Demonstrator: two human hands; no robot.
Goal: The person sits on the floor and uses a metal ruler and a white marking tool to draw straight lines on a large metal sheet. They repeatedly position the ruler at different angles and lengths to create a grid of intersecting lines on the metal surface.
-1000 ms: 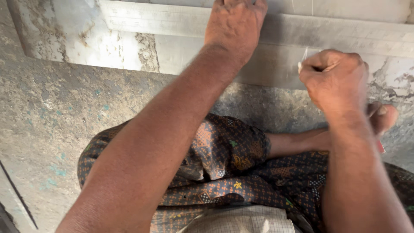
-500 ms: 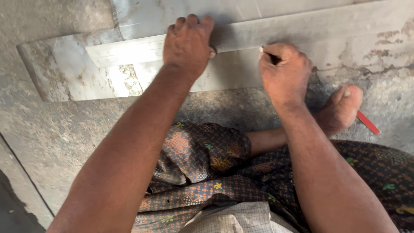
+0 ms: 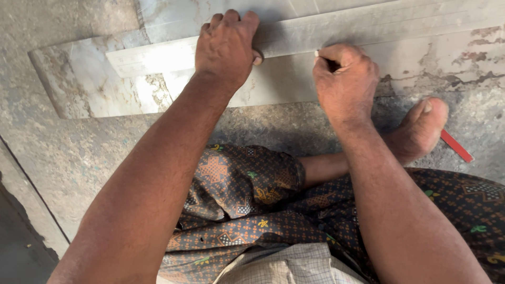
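Patterned cloth (image 3: 252, 210) covers the crossed legs nearest; at three o'clock a bare foot (image 3: 421, 129) beside a red pencil (image 3: 456, 145). Beyond, the right hand (image 3: 344, 79) is fisted around a thin marker at the metal straightedge (image 3: 336, 31), which the left hand (image 3: 226, 44) presses flat-fingered onto the marble slab (image 3: 100, 89) at twelve o'clock.

We see a pale marble slab (image 3: 94, 89), whitish with grey and brown veining and rust-coloured stains toward its right end. Across it lies a dull silver-grey straightedge (image 3: 368, 26), dusted in lighter grey. The floor (image 3: 79, 152) is mottled grey concrete (with faint bluish-green flecks). Our wrap cloth (image 3: 247, 200) is dark brown, printed with orange diamond and cross motifs plus small yellow and green accents. Below it, a checked shirt (image 3: 279, 265) shows beige with thin darker lines. A bright red strip (image 3: 456, 145) lies by the foot (image 3: 421, 129).
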